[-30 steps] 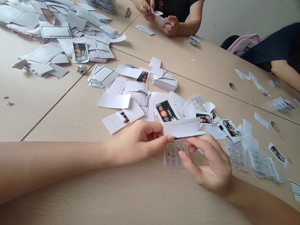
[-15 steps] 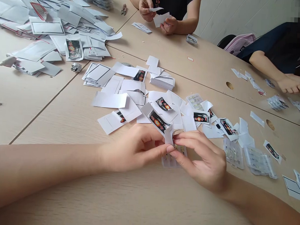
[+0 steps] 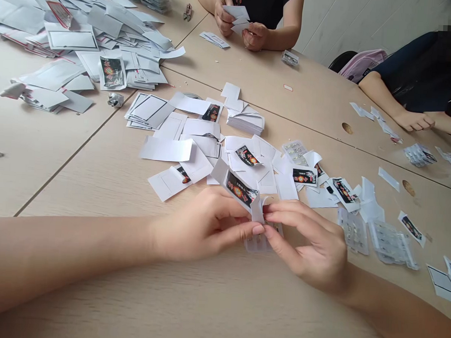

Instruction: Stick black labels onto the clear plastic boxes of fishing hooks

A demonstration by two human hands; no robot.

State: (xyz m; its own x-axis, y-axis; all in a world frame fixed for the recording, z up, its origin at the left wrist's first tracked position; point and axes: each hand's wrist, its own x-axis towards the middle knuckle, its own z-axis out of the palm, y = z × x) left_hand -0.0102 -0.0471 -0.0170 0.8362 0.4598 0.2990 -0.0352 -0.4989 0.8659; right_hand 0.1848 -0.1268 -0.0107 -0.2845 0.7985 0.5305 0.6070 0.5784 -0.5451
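Observation:
Between thumb and fingers, my left hand (image 3: 211, 225) grips a black printed sticker on white backing paper (image 3: 240, 187), which is bent up at its right end. My right hand (image 3: 308, 237) pinches that same right end, the tips of both thumbs close together. Below my fingers a clear plastic case (image 3: 257, 244) with small metallic items lies on the table, partly hidden by the hands. Just beyond the hands, white papers (image 3: 166, 149) and more black stickers (image 3: 304, 175) lie scattered, some curling off their backing.
A large heap of white papers (image 3: 116, 19) covers the far left. Clear cases (image 3: 392, 241) lie to the right. Across the table (image 3: 205, 297) one person (image 3: 260, 16) holds papers; another person (image 3: 405, 72) sits at the right. A stack of white cards (image 3: 246, 121) stands mid-table.
Both my hands have shifted slightly right, and the sticker's right end is bent up further. The person across has raised the papers; the person at right has drawn an arm back.

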